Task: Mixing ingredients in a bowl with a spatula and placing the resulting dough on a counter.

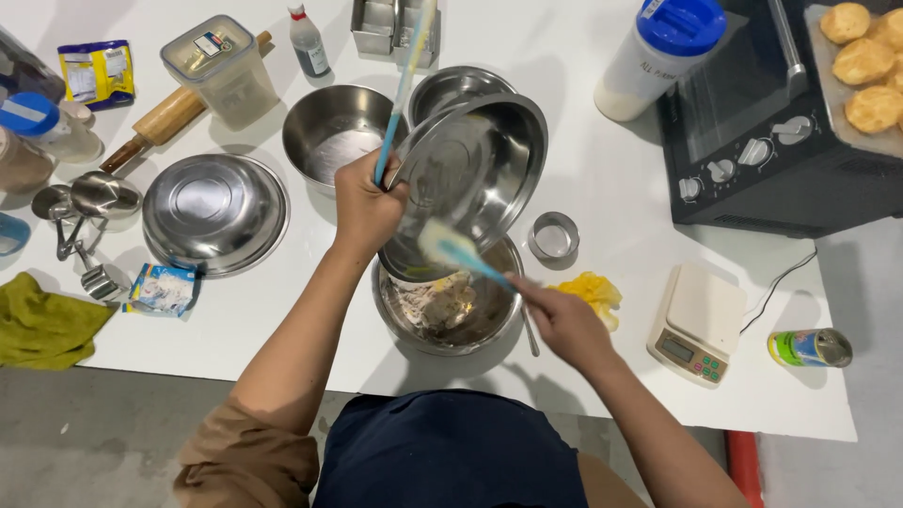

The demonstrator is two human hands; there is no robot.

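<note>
My left hand (365, 209) grips the rim of a tilted steel bowl (480, 155) together with a long blue-handled tool (403, 89) that sticks up toward the back. The tilted bowl hangs over a larger steel mixing bowl (499, 325) holding pale crumbly dough. My right hand (562, 323) holds a blue-handled spatula (451, 250), its pale blade inside the lower edge of the tilted bowl, above the dough.
An upturned steel bowl (214, 212), another steel bowl (334, 132), a round metal cutter (553, 235), a rolling pin (165, 118), a plastic container (218, 66) and measuring cups (89, 202) lie around. A kitchen scale (696, 325), a can (809, 348), a black oven (781, 141) and a green cloth (42, 325) stand nearby.
</note>
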